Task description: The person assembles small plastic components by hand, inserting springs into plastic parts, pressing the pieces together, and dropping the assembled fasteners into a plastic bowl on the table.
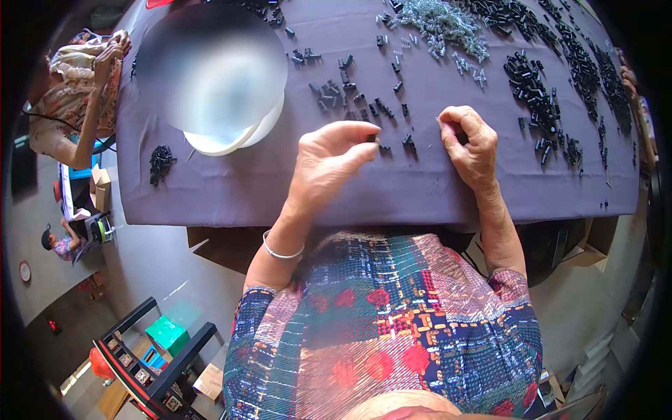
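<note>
Above the purple-grey cloth (231,189), my left hand (329,161) pinches a small black part (372,138) between thumb and fingertips. To its right, my right hand (470,143) is curled with its fingertips together; something tiny and pale seems to show at the tips, too small to name. Loose black parts (408,144) lie on the cloth between the two hands, and others (329,92) lie just beyond my left hand. Farther off is a heap of small clear or silvery springs (441,28). A large pile of black parts (533,91) lies right of my right hand.
A white container (262,129), partly covered by a blurred round area, stands at the left of the cloth. Near it is a small black pile (161,164). One person (77,105) is at the left edge; another person's hand (628,80) shows at the right edge.
</note>
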{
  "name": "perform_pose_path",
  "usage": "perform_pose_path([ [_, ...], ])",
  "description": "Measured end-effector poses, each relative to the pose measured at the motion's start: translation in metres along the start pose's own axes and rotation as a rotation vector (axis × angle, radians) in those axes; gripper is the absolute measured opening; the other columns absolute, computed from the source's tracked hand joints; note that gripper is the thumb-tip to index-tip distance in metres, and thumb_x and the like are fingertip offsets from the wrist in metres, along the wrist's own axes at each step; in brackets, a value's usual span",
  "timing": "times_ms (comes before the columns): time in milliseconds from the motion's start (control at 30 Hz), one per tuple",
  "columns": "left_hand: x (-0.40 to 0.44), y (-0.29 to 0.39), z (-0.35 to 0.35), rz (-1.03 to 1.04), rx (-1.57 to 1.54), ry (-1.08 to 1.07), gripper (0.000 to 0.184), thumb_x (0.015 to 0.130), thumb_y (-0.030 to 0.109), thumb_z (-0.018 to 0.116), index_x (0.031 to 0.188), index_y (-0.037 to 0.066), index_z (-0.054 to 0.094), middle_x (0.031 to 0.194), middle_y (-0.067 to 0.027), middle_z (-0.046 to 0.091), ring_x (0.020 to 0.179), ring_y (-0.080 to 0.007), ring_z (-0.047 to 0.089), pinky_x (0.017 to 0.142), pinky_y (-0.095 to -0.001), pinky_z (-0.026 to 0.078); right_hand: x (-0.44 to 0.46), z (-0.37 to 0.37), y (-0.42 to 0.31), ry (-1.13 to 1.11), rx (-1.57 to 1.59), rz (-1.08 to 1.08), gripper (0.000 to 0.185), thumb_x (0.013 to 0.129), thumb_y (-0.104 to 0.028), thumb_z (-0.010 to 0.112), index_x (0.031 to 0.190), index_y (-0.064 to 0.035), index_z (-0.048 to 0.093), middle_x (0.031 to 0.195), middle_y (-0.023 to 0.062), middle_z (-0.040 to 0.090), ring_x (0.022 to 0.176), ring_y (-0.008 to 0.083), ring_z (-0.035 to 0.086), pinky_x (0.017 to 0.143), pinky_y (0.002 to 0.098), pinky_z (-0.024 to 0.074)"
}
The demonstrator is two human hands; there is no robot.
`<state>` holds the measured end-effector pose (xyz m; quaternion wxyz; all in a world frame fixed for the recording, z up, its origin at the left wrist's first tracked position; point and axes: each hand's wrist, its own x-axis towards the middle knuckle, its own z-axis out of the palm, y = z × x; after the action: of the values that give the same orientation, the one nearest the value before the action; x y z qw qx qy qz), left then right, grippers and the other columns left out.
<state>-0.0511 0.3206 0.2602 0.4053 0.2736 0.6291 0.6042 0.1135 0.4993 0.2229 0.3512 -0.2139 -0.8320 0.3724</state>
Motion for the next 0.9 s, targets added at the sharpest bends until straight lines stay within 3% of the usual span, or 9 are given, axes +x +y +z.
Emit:
perform_pose_path([
  [33, -0.005, 0.002, 0.000, -0.138, -0.127, -0.002, 0.023, 0.085, -0.001, 0.067, 0.109, 0.000, 0.069, 0.085, -0.0047, 0.066, 0.074, -0.0102, 0.062, 0.065, -0.0203, 0.048, 0.000, 0.000, 0.000, -0.003, -0.009, -0.010, 0.017, 0.077, 0.008, 0.066, 0.091, -0.0013, 0.063, 0.082, 0.0100, 0.064, 0.073, 0.0224, 0.065, 0.067, 0.0297, 0.0511],
  [167, -0.016, -0.013, -0.006, -0.170, -0.380, -0.064, 0.021, 0.086, 0.003, 0.070, 0.106, 0.000, 0.068, 0.079, -0.0038, 0.065, 0.064, -0.0089, 0.056, 0.057, -0.0192, 0.044, 0.001, -0.001, 0.002, -0.022, -0.027, -0.025, 0.015, 0.078, 0.007, 0.066, 0.091, -0.0013, 0.064, 0.082, 0.0098, 0.064, 0.073, 0.0219, 0.065, 0.068, 0.0296, 0.0512],
  [300, -0.024, -0.009, 0.000, -0.145, -0.189, 0.022, 0.021, 0.086, 0.005, 0.071, 0.106, 0.000, 0.068, 0.077, -0.0032, 0.064, 0.061, -0.0071, 0.053, 0.055, -0.0192, 0.041, 0.002, -0.002, 0.002, -0.028, -0.030, 0.005, 0.013, 0.080, 0.006, 0.065, 0.090, -0.0010, 0.064, 0.084, 0.0089, 0.066, 0.076, 0.0198, 0.066, 0.071, 0.0284, 0.0514],
  [400, -0.026, -0.014, -0.011, -0.220, -0.300, -0.042, 0.019, 0.085, 0.007, 0.072, 0.103, 0.000, 0.069, 0.086, -0.0055, 0.069, 0.074, -0.0100, 0.062, 0.061, -0.0218, 0.047, 0.003, -0.004, 0.002, -0.034, -0.026, 0.040, 0.012, 0.080, 0.005, 0.065, 0.090, -0.0008, 0.064, 0.085, 0.0082, 0.067, 0.078, 0.0179, 0.066, 0.074, 0.0275, 0.0512],
  [600, -0.032, -0.017, -0.015, -0.299, -0.429, -0.011, 0.025, 0.086, 0.009, 0.072, 0.109, 0.003, 0.066, 0.095, -0.0071, 0.069, 0.086, -0.0171, 0.069, 0.064, -0.0247, 0.051, 0.002, -0.005, 0.003, -0.039, -0.009, 0.056, 0.011, 0.080, 0.005, 0.065, 0.090, -0.0008, 0.065, 0.087, 0.0066, 0.067, 0.079, 0.0152, 0.066, 0.075, 0.0265, 0.0508],
  [700, -0.033, -0.014, -0.013, -0.327, -0.533, 0.007, 0.018, 0.086, 0.005, 0.071, 0.103, 0.004, 0.065, 0.095, -0.0065, 0.069, 0.091, -0.0189, 0.070, 0.062, -0.0230, 0.056, 0.000, -0.006, -0.001, -0.064, 0.067, 0.131, 0.011, 0.081, 0.005, 0.065, 0.091, -0.0006, 0.065, 0.086, 0.0055, 0.067, 0.078, 0.0131, 0.064, 0.074, 0.0253, 0.0503],
  [833, -0.034, -0.018, -0.008, -0.395, -0.772, -0.027, 0.014, 0.088, 0.008, 0.069, 0.101, 0.007, 0.062, 0.096, -0.0058, 0.068, 0.090, -0.0176, 0.068, 0.065, -0.0256, 0.055, -0.006, -0.013, -0.044, -0.218, 0.245, 0.111, 0.013, 0.084, 0.012, 0.062, 0.095, 0.0047, 0.062, 0.090, 0.0048, 0.063, 0.083, 0.0081, 0.059, 0.075, 0.0219, 0.0477],
  [900, -0.036, -0.015, 0.002, -0.372, -0.795, 0.002, 0.014, 0.088, 0.010, 0.070, 0.099, 0.007, 0.062, 0.094, -0.0063, 0.067, 0.088, -0.0177, 0.067, 0.068, -0.0266, 0.053, -0.011, -0.007, -0.063, -0.201, 0.322, 0.037, 0.016, 0.079, 0.010, 0.066, 0.092, 0.0004, 0.065, 0.085, 0.0066, 0.067, 0.073, 0.0123, 0.062, 0.069, 0.0249, 0.0498],
])
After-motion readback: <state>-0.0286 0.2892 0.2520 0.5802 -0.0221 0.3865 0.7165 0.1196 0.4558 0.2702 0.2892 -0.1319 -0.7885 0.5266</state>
